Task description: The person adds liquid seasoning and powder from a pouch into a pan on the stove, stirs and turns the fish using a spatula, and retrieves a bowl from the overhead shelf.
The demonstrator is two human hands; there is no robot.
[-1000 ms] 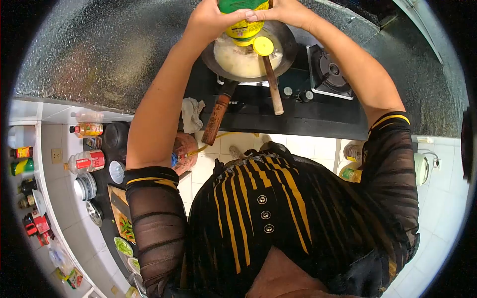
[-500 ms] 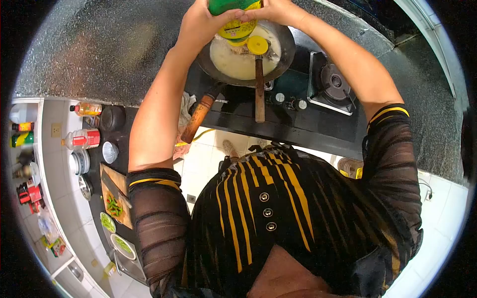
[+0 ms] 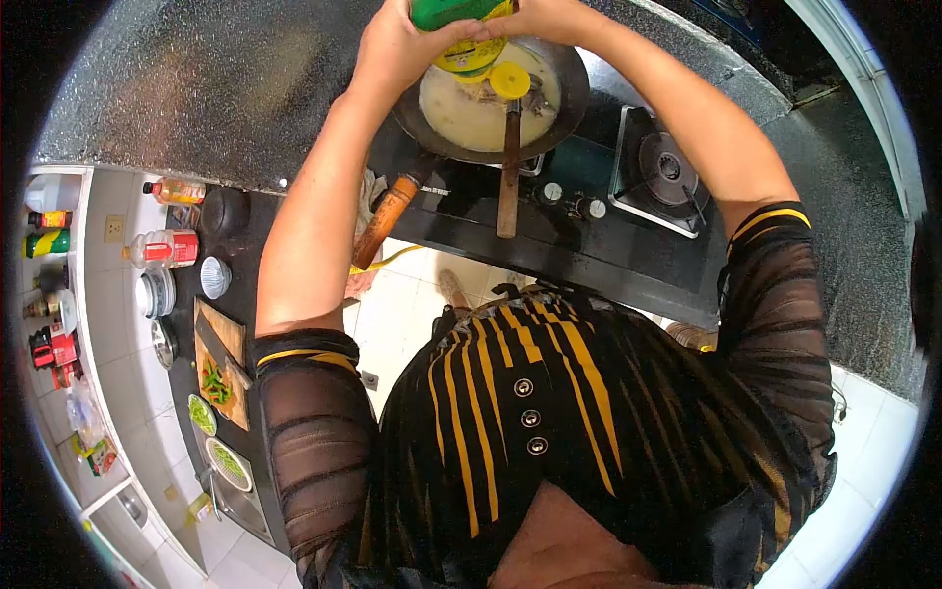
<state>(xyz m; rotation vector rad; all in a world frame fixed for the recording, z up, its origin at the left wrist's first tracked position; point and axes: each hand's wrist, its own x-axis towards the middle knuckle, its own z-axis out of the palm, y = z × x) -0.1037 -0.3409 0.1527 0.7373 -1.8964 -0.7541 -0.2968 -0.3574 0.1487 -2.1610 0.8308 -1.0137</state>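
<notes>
Both my left hand (image 3: 397, 49) and my right hand (image 3: 540, 20) are wrapped round a green and yellow container (image 3: 473, 57), tilted over the wok. Its round yellow cap (image 3: 509, 80) hangs open on the near side. Beneath it the wok (image 3: 574, 103) holds a pale, milky liquid (image 3: 451, 113) with some darker pieces partly hidden by the cap. A utensil with a wooden handle (image 3: 508, 196) rests in the wok and points toward me. The wok's own wooden handle (image 3: 388, 221) sticks out to the near left.
An unlit burner (image 3: 667, 167) and two knobs (image 3: 592, 208) are on the black stove. At left, a cutting board (image 3: 228, 339) carries a cleaver and cut green vegetables, with bowls (image 3: 229, 463) and bottles (image 3: 172, 248) nearby. A cloth (image 3: 366, 211) lies beside the wok handle.
The container stays tilted in both hands and has shifted slightly left in view. The utensil's handle now points more straight toward me. The camera view has turned a little.
</notes>
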